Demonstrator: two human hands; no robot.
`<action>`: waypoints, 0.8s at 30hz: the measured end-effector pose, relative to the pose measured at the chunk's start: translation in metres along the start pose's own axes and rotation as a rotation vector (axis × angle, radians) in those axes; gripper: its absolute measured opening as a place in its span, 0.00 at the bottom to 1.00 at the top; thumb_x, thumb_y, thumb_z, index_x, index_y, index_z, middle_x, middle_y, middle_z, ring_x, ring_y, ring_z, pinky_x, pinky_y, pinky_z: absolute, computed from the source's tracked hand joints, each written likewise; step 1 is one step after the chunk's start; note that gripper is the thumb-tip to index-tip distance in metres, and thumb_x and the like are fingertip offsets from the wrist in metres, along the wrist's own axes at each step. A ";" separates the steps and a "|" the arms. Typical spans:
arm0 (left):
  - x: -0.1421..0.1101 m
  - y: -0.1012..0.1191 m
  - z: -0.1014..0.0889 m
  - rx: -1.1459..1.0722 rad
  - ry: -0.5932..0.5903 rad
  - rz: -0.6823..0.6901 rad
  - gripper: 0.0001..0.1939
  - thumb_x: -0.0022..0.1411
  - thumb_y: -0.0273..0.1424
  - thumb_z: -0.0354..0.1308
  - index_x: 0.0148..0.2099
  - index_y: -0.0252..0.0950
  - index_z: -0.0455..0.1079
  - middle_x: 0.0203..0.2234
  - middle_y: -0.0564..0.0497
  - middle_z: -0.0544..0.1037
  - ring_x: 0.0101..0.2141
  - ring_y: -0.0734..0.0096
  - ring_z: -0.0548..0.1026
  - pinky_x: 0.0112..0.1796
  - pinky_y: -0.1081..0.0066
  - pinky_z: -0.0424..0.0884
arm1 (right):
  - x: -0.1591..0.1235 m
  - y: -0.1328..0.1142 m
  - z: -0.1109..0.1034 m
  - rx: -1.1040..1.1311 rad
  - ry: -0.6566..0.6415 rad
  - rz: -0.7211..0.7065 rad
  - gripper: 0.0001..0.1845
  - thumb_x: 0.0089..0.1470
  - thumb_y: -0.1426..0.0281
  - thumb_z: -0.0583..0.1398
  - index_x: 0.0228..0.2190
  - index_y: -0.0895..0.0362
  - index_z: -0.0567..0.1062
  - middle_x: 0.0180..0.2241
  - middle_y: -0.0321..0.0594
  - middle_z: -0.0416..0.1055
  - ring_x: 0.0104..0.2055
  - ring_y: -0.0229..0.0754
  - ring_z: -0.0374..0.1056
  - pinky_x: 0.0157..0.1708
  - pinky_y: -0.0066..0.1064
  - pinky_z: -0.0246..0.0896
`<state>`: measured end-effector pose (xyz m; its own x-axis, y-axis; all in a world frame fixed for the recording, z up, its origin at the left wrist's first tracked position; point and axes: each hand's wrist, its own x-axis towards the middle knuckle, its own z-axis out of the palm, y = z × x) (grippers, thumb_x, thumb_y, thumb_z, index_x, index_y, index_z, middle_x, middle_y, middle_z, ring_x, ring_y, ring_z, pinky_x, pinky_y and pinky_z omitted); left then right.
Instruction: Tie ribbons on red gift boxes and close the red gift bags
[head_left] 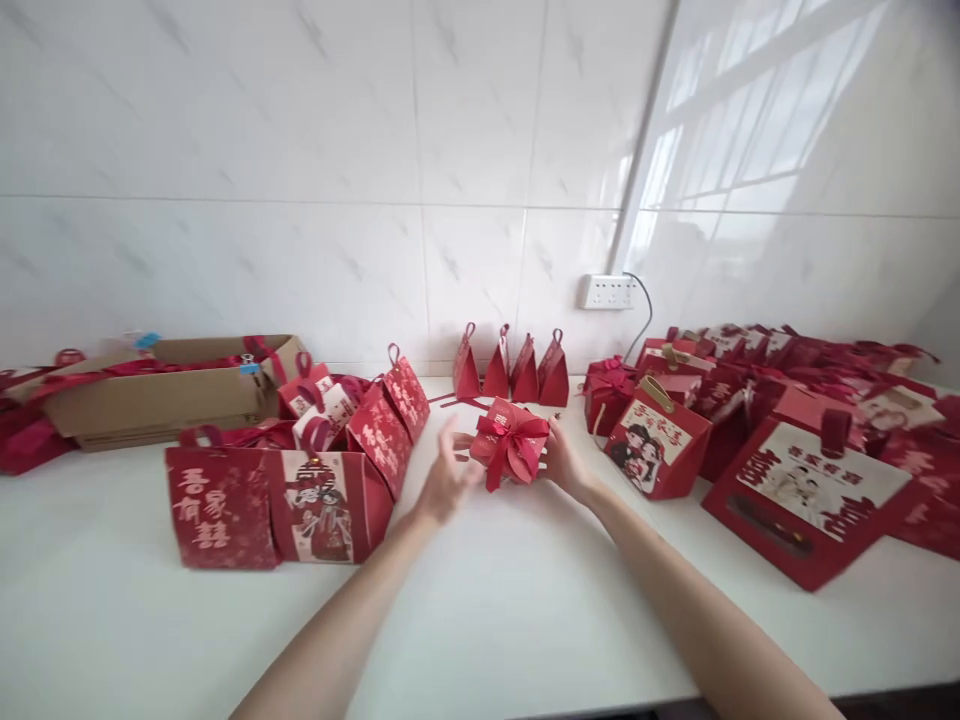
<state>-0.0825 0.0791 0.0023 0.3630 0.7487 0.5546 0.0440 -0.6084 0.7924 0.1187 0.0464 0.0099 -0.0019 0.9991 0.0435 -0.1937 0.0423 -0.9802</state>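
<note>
A small red gift box (504,455) with petal-like folded flaps and a red ribbon bow (514,432) is in the middle, over the white table. My right hand (568,465) grips its right side, with the fingertips partly hidden behind the box. On the left, my left hand (448,478) is beside the box, its fingers apart and slightly blurred. Contact between those fingers and the box is hard to make out. Just behind the box lies a thin dark red ribbon (465,402).
Several small red pointed boxes (495,372) stand by the tiled wall. Red printed gift boxes (315,510) are grouped at left, before a cardboard tray (169,405) with ribbons. Many more, including a box with a couple picture (652,450), crowd the right. A power strip (606,292) is wall-mounted.
</note>
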 end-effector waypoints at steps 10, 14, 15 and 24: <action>0.008 0.011 0.012 -0.330 -0.039 -0.281 0.33 0.57 0.51 0.49 0.59 0.37 0.56 0.57 0.42 0.63 0.56 0.57 0.63 0.55 0.59 0.60 | -0.020 -0.024 0.011 -0.378 0.030 -0.142 0.32 0.55 0.43 0.45 0.35 0.56 0.72 0.36 0.45 0.72 0.36 0.45 0.68 0.32 0.32 0.64; 0.007 0.014 0.010 -0.315 -0.038 -0.262 0.28 0.54 0.50 0.53 0.49 0.35 0.63 0.46 0.43 0.72 0.44 0.59 0.72 0.44 0.63 0.67 | -0.034 -0.041 0.010 -0.659 0.329 -0.277 0.24 0.53 0.49 0.53 0.25 0.58 0.70 0.29 0.42 0.69 0.34 0.44 0.65 0.31 0.32 0.60; 0.008 0.014 0.008 -0.305 -0.045 -0.258 0.27 0.54 0.50 0.53 0.48 0.35 0.63 0.43 0.44 0.72 0.41 0.61 0.72 0.41 0.65 0.68 | -0.037 -0.044 0.009 -0.677 0.387 -0.305 0.22 0.52 0.51 0.55 0.23 0.57 0.68 0.28 0.41 0.67 0.33 0.43 0.64 0.31 0.32 0.59; 0.007 0.019 0.005 -0.244 -0.047 -0.198 0.23 0.53 0.47 0.54 0.45 0.35 0.65 0.40 0.47 0.72 0.38 0.65 0.72 0.37 0.69 0.68 | -0.050 -0.050 0.015 -0.600 0.089 -0.349 0.20 0.49 0.55 0.60 0.23 0.56 0.60 0.21 0.31 0.59 0.23 0.34 0.53 0.23 0.27 0.49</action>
<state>-0.0742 0.0713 0.0193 0.4126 0.8298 0.3758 -0.1041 -0.3669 0.9244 0.1142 -0.0061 0.0596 0.0471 0.9221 0.3840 0.4066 0.3334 -0.8506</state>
